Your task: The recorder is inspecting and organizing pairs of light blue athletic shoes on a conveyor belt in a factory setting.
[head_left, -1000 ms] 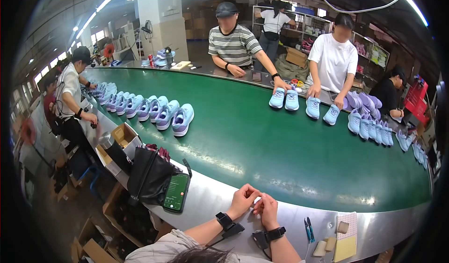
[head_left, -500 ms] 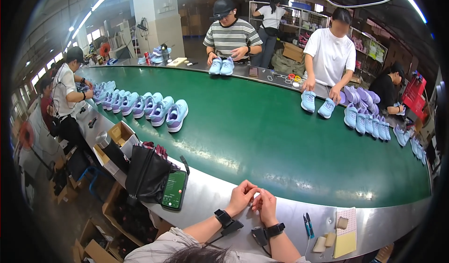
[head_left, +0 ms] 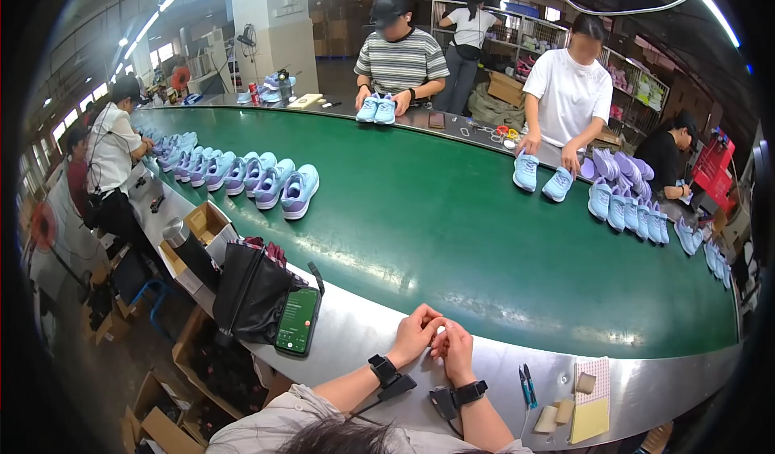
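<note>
My left hand (head_left: 415, 334) and my right hand (head_left: 454, 347) meet at the fingertips over the near metal edge of the table. Fingers of both are curled and pressed together. A small pale spot shows between the tips, too small to name. Both wrists wear black bands with dark box-like devices (head_left: 395, 386). Right of my right hand lie blue-handled snippers (head_left: 528, 386), tan rolls (head_left: 546, 419) and a yellow and checked notepad (head_left: 590, 424). To the left of my left hand, a phone (head_left: 297, 322) with a green screen leans by a black bag (head_left: 249, 294).
A green belt (head_left: 420, 228) spans the table, bearing a row of light blue and purple sneakers (head_left: 300, 192) at left. Across it, two people handle sneaker pairs (head_left: 376, 108) (head_left: 542, 176). More sneakers (head_left: 628, 212) line the right. A dark flask (head_left: 190, 254) and cartons (head_left: 208, 223) stand at left.
The whole view has shifted slightly. Across the belt, the striped-shirt person's hand has come down to the sneakers. The worker at far left has moved their hands forward. My hands stay together.
</note>
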Tool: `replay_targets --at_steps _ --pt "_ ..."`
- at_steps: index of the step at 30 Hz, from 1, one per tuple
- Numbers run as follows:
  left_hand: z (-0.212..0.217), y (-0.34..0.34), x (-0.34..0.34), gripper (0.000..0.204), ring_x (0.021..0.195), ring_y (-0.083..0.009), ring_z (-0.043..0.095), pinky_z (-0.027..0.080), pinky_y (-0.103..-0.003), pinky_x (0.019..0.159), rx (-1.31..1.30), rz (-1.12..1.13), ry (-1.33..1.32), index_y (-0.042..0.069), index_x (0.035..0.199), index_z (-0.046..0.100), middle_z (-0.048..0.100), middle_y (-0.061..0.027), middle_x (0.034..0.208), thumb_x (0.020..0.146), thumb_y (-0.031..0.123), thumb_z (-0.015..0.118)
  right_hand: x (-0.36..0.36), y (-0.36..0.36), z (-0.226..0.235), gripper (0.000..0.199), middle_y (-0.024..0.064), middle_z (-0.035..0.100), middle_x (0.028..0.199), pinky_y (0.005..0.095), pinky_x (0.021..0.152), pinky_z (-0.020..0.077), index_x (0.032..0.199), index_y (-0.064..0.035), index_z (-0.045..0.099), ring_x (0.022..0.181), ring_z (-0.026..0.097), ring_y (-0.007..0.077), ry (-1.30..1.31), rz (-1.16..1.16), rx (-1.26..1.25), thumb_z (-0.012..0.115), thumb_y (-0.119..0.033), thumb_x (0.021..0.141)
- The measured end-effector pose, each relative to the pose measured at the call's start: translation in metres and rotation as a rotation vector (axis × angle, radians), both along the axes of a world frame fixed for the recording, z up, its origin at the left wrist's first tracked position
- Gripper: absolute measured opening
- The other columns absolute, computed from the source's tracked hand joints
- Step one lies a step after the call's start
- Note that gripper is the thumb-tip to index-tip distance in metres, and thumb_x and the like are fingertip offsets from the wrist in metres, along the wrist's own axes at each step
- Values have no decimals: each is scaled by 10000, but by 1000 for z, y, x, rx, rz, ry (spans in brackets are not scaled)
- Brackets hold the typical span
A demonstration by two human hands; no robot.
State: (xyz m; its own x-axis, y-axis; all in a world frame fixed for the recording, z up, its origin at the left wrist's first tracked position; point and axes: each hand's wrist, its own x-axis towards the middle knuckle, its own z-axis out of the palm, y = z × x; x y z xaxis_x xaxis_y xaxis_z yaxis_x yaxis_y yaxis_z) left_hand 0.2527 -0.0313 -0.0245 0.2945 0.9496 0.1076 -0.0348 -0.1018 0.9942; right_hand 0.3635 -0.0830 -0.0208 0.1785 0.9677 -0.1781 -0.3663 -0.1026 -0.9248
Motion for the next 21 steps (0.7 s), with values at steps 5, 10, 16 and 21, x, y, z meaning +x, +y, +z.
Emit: replay_targets --at_steps 5,10,16,21 --pt "2 0 1 131 605 -44 548 437 -212 537 14 9 19 3 930 544 642 -40 717 903 124 588 -1 1 0 332 43 578 627 209 423 429 1077 -11 585 465 533 107 7 -6 -9 445 -286 957" --pt "0 0 -1 169 615 -81 592 463 -238 556 28 9 64 15 915 552 661 -60 725 903 179 592 0 0 -2 316 41 581 633 211 434 435 1070 -13 585 471 537 108 -22 -2 2 451 -276 956" --pt "-1 0 -1 167 603 -79 586 456 -235 550 31 2 45 16 911 551 652 -50 704 898 175 599 1 1 -3 297 51 589 658 212 457 447 1061 -12 585 491 545 112 -12 -3 10 443 -254 965" --pt "-1 0 -1 142 598 -35 544 432 -207 528 -4 -21 31 6 912 540 625 -29 679 902 135 598 -1 0 -2 283 49 594 674 212 466 450 1054 -13 582 513 556 111 -15 -7 19 447 -247 969"
